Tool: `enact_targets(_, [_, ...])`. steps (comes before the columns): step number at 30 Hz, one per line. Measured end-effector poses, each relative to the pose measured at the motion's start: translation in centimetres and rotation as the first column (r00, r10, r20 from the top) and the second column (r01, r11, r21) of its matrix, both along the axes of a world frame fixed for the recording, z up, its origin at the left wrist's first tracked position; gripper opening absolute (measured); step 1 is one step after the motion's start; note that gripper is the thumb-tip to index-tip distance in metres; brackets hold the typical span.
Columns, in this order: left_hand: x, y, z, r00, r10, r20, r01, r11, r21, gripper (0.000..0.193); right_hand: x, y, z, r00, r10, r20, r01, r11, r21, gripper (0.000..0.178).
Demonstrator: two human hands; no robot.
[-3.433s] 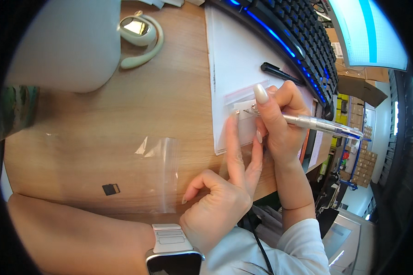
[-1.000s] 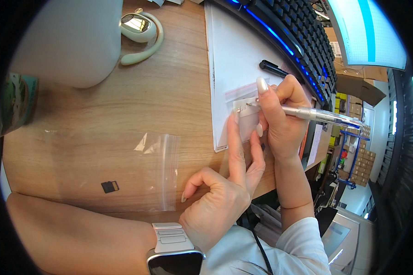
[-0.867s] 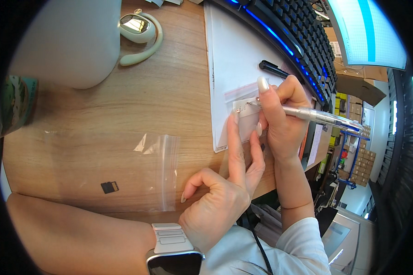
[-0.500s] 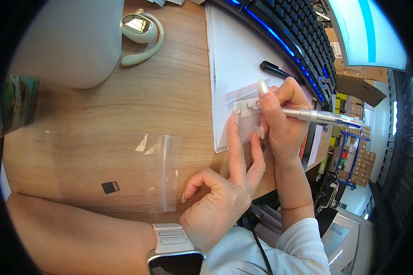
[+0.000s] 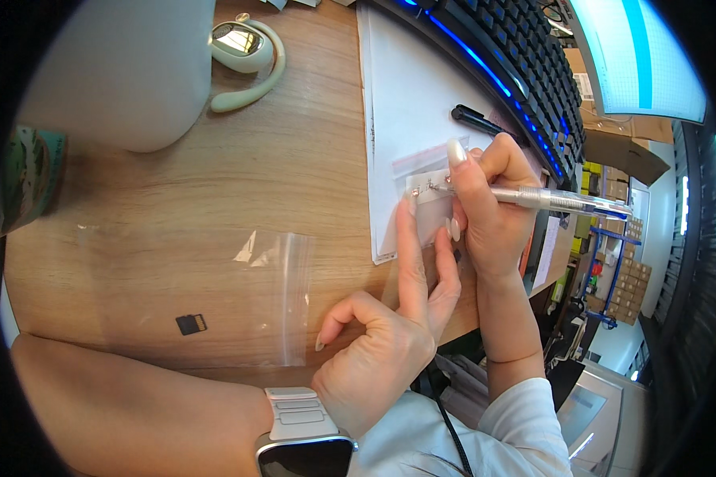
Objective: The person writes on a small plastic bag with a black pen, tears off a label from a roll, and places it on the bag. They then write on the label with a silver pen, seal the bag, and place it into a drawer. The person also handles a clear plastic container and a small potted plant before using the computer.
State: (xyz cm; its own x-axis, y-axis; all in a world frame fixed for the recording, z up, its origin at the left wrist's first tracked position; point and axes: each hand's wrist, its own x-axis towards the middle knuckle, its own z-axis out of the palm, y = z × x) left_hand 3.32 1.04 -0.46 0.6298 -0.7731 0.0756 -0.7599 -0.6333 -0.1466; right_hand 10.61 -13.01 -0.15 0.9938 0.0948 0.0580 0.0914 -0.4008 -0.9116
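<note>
My right hand (image 5: 489,211) grips a clear pen (image 5: 561,199) with its tip on a small clear zip bag (image 5: 431,191) that lies on a white sheet of paper (image 5: 410,103). Two fingers of my left hand (image 5: 390,342) are stretched forward and press the small bag flat just below the pen tip. A watch with a pale strap sits on my left wrist. Left of my hands a larger clear plastic bag (image 5: 215,294) lies flat on the wooden desk (image 5: 239,183), with a small black memory card (image 5: 190,323) on it.
A black keyboard with blue light (image 5: 525,71) runs along the far right, a black pen (image 5: 477,121) beside it. A pale green earpiece (image 5: 247,56) and a large white rounded object (image 5: 119,71) sit at the back left. A monitor (image 5: 636,48) glows top right.
The pen tip has shifted slightly across the small bag while my left fingers keep it pinned. Nothing else has moved.
</note>
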Motion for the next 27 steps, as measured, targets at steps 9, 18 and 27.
enact_targets(9, [0.1, 0.0, 0.0, 1.0, -0.004, -0.01, 0.004, 1.0, -0.002, 0.039, 0.1, -0.1, -0.1, 1.0, -0.008, 0.003, 0.008, 1.0, 0.012, 0.031])
enact_targets(18, [-0.2, -0.2, -0.1, 1.0, 0.012, -0.018, -0.011, 1.0, 0.025, 0.053, 0.9, -1.8, -0.8, 0.996, 0.04, 0.074, -0.057, 0.968, 0.243, 0.025])
enact_targets(27, [0.0, 0.2, 0.1, 0.997, -0.072, -0.009, 0.072, 0.997, -0.023, 0.057, 1.5, -5.6, 2.2, 0.879, -0.045, 0.474, 0.122, 0.984, -0.133, 0.025])
